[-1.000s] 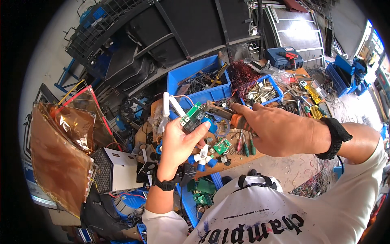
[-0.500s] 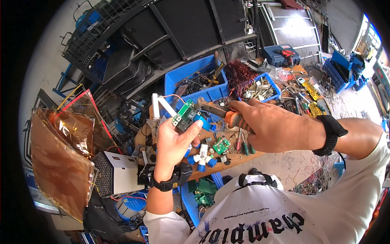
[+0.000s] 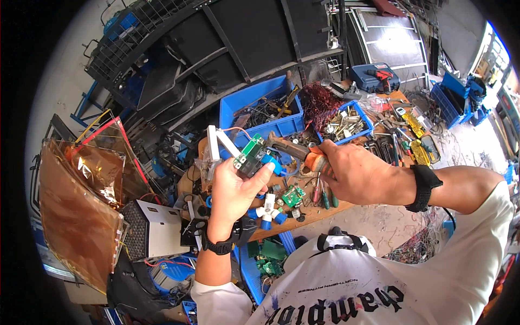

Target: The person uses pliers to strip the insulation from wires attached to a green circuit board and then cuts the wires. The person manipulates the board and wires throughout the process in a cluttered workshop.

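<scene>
My left hand (image 3: 230,189) grips a green circuit board (image 3: 250,147) between thumb and fingers, above the bench. Black and blue parts sit on the board, and white bars (image 3: 212,142) stick out at its left with a thin red wire. In my right hand (image 3: 360,176) is a pair of pincers (image 3: 290,147) with orange grips. Their metal jaws are at the board's right edge; whether they touch it I cannot tell. Under my hands lie a white and blue cross-shaped part (image 3: 267,210) and a second green circuit board (image 3: 294,195).
Behind my hands stand a blue bin of scrap and tools (image 3: 260,130) and a smaller blue tray of metal pieces (image 3: 371,130). Screwdrivers (image 3: 326,199) lie near the bench's front edge. A blue crate of circuit boards (image 3: 252,271) stands below it.
My right hand and the pincers have shifted slightly right and down. The board has moved a little to the right in my left hand.
</scene>
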Motion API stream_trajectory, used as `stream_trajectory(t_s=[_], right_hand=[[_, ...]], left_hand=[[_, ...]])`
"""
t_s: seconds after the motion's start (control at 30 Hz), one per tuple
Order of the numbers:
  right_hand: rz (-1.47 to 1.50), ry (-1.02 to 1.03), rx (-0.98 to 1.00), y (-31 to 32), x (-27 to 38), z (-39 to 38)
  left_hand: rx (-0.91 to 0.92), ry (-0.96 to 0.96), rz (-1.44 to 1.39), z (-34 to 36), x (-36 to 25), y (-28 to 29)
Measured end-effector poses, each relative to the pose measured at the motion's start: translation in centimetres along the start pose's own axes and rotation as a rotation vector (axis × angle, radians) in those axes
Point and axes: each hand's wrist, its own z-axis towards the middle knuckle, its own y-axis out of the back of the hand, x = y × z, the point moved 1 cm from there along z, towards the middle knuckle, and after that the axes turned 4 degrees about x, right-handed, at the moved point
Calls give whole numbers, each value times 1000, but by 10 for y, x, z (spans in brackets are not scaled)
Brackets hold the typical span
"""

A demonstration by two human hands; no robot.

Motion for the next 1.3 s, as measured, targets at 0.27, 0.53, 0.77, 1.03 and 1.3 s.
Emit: stream_trajectory(t_s=[0.27,0.53,0.77,1.03,1.3], right_hand=[[-2,27,25,6,-4,-1],[274,-11,226,23,-6,0],[222,25,195,28,-7,-4],[209,8,227,37,-2,-7],[13,58,59,36,-5,-9]], left_hand=[[65,4,-7,-2,-4,3],[96,25,-41,-2,3,7],[103,-12,-125,-4,-5,8],[75,-26,-18,-7,-4,8],[84,-32,-78,-6,-6,10]])
